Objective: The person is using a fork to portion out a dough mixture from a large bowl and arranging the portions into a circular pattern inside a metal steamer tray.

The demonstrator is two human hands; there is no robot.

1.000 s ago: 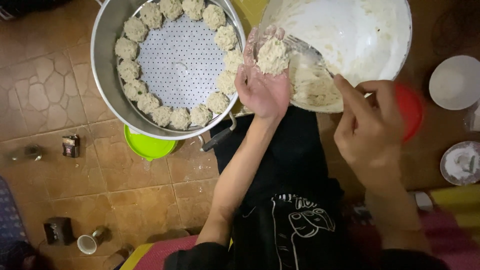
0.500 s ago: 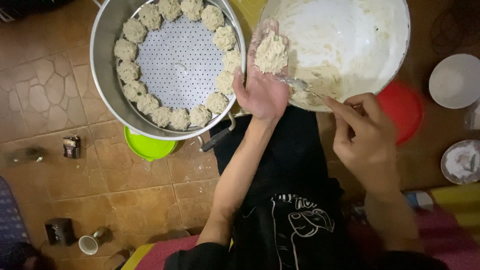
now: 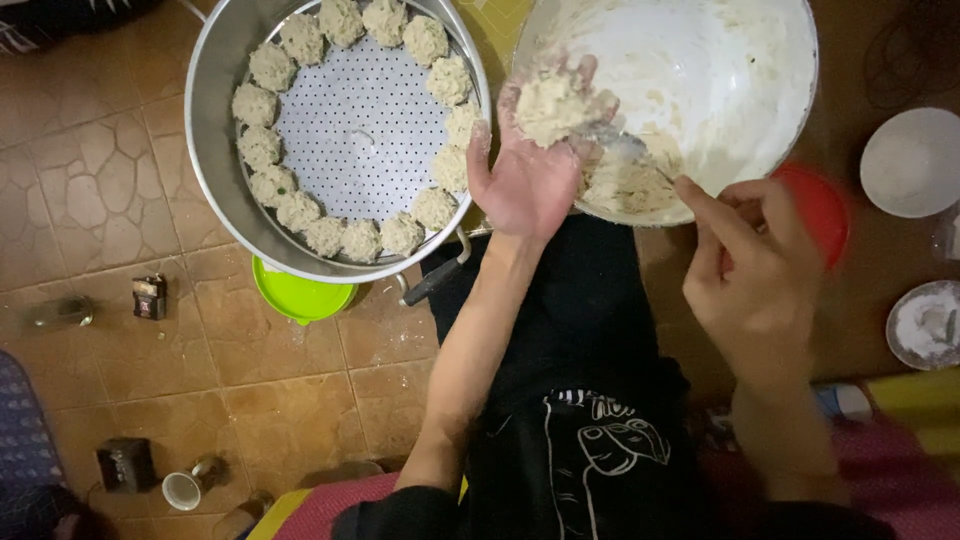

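The floor of brown stone-pattern tiles (image 3: 120, 200) fills the left of the frame, with a small cup (image 3: 183, 490) at the lower left. Nearest, at the right centre, the right hand (image 3: 755, 275) pinches the handle of a metal spoon (image 3: 625, 150), held low so that its bowl can reach into the mixture. Above it, the left hand (image 3: 530, 170) lies palm up with fingers spread and cupped, so the pale lump of filling (image 3: 548, 105) rests on it, over the rim of the wide white mixing bowl (image 3: 780, 60). At the upper left, the round metal steamer tray (image 3: 215, 150) carries a ring of shaped dumplings (image 3: 300, 212) along its edge. The spoon is blurred; the bowl and the tray are cut off at the top.
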